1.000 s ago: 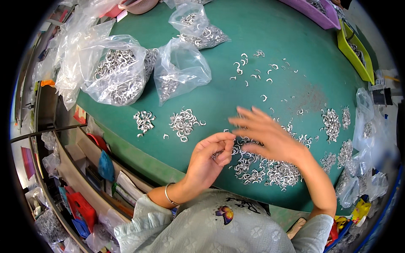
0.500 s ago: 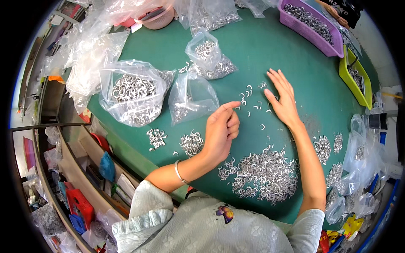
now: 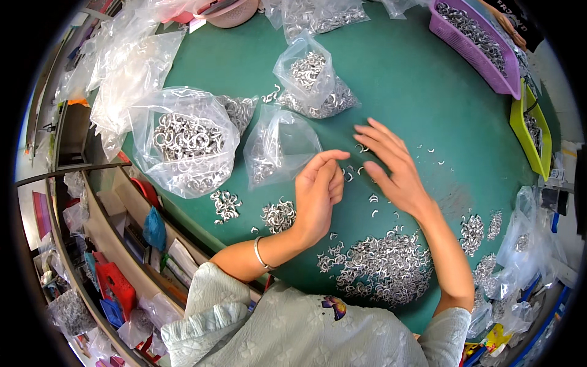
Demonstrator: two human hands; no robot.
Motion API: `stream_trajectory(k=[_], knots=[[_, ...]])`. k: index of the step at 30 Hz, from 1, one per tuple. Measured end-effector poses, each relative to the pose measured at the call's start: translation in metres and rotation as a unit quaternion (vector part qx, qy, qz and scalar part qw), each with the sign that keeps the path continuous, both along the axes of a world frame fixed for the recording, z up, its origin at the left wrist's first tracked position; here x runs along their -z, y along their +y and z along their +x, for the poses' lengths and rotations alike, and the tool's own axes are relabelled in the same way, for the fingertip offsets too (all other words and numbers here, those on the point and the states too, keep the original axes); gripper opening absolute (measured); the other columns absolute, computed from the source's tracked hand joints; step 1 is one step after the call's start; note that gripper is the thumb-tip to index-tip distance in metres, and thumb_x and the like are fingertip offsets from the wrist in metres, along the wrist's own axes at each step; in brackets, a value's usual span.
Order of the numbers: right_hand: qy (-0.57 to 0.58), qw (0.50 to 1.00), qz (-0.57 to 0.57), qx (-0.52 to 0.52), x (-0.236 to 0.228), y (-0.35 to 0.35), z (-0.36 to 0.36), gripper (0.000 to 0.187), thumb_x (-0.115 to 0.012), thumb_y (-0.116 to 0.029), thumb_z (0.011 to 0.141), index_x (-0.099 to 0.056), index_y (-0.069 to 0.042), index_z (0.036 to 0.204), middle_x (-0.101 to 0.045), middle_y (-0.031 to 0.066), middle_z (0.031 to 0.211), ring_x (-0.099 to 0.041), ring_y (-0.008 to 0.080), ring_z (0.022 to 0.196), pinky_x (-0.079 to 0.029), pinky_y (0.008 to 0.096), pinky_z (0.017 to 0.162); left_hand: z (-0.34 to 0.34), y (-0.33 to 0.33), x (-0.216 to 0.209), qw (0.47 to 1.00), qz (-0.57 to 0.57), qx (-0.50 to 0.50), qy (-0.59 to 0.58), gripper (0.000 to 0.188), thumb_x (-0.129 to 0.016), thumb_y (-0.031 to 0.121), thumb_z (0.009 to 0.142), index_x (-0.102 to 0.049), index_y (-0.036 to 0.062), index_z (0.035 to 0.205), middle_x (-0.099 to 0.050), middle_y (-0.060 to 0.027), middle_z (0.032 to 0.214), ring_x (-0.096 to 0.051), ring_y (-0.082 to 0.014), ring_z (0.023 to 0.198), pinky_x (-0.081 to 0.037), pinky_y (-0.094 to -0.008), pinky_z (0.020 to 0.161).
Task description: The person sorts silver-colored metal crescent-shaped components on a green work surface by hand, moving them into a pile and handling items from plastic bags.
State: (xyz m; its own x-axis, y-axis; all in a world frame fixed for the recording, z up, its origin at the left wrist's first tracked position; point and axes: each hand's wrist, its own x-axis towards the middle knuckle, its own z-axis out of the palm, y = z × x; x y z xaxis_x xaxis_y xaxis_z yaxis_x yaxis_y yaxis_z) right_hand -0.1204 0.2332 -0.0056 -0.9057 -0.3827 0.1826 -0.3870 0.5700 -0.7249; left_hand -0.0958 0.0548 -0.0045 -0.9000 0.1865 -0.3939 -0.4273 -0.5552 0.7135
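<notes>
My left hand (image 3: 317,194) is over the middle of the table, index finger stretched to the right and the other fingers curled in. Whatever those curled fingers may hold is hidden. Facing it, my right hand (image 3: 394,174) lies low over the table with fingers spread. A few small silver C-shaped metal pieces (image 3: 349,174) lie between the two hands, some partly beneath the right fingers. Nearer to me spreads a large heap of the same pieces (image 3: 385,266). Just left of my left wrist sits a smaller pile (image 3: 279,215).
Clear plastic bags of metal pieces (image 3: 189,137) stand at the left, with a half-filled bag (image 3: 278,150) and another bag (image 3: 315,79) beyond. A purple basket (image 3: 474,58) and a yellow-green basket (image 3: 541,147) line the far right of the green table (image 3: 391,67). Another person's arm (image 3: 504,24) shows there.
My right hand has swept nearer and to the left, toward my left hand, and the loose pieces by its fingers have shifted. My left hand keeps nearly the same pose. The view has shifted slightly.
</notes>
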Motion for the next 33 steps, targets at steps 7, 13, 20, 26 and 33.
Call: stream_trajectory(k=[7, 13, 20, 26, 33], knots=[[-0.06, 0.979, 0.095, -0.172, -0.004, 0.008, 0.046, 0.033, -0.066, -0.021, 0.085, -0.065, -0.002, 0.111, -0.057, 0.0111, 0.13, -0.043, 0.0278, 0.132, -0.031, 0.0484, 0.111, -0.002, -0.002, 0.0, 0.999, 0.006, -0.036, 0.016, 0.02, -0.041, 0.01, 0.099, -0.057, 0.0002, 0.107, -0.031, 0.0045, 0.064, -0.025, -0.0036, 0.051, -0.02, -0.0205, 0.045], [-0.197, 0.978, -0.072, -0.01, -0.032, 0.044, 0.091, 0.019, -0.073, -0.01, 0.077, -0.07, -0.002, 0.093, -0.069, 0.0093, 0.103, -0.062, 0.0286, 0.105, -0.046, 0.041, 0.094, 0.0, 0.001, -0.003, 0.999, 0.004, -0.019, 0.028, 0.02, -0.041, 0.009, 0.098, -0.057, -0.0003, 0.107, -0.031, 0.0042, 0.064, -0.024, -0.0038, 0.051, -0.02, -0.0207, 0.044], [-0.065, 0.995, 0.062, 0.035, -0.019, 0.014, 0.086, 0.023, -0.076, -0.008, 0.07, -0.065, -0.005, 0.09, -0.057, 0.0063, 0.092, -0.051, 0.0259, 0.087, -0.04, 0.0368, 0.077, 0.001, 0.001, -0.001, 0.999, 0.0, 0.011, 0.042, 0.021, -0.041, 0.009, 0.099, -0.057, -0.0001, 0.108, -0.029, 0.0049, 0.062, -0.023, -0.0039, 0.051, -0.019, -0.0213, 0.045], [-0.018, 0.995, 0.097, 0.021, -0.002, 0.006, 0.099, 0.018, -0.074, -0.007, 0.07, -0.065, -0.005, 0.085, -0.056, 0.0053, 0.091, -0.05, 0.0257, 0.086, -0.039, 0.037, 0.075, 0.003, 0.001, -0.004, 0.998, -0.013, 0.044, 0.047, 0.02, -0.043, 0.01, 0.098, -0.057, -0.0007, 0.108, -0.031, 0.0051, 0.061, -0.025, -0.0037, 0.05, -0.02, -0.0213, 0.044], [-0.011, 0.979, -0.081, 0.187, -0.035, 0.006, 0.115, 0.015, -0.073, 0.0, 0.07, -0.064, -0.002, 0.082, -0.06, 0.0089, 0.084, -0.055, 0.0272, 0.08, -0.043, 0.0373, 0.075, 0.022, 0.011, -0.005, 0.923, 0.001, 0.383, -0.022, 0.03, -0.04, 0.021, 0.1, -0.06, -0.0014, 0.103, -0.05, -0.0006, 0.067, -0.035, -0.0046, 0.05, -0.024, -0.0207, 0.042]])
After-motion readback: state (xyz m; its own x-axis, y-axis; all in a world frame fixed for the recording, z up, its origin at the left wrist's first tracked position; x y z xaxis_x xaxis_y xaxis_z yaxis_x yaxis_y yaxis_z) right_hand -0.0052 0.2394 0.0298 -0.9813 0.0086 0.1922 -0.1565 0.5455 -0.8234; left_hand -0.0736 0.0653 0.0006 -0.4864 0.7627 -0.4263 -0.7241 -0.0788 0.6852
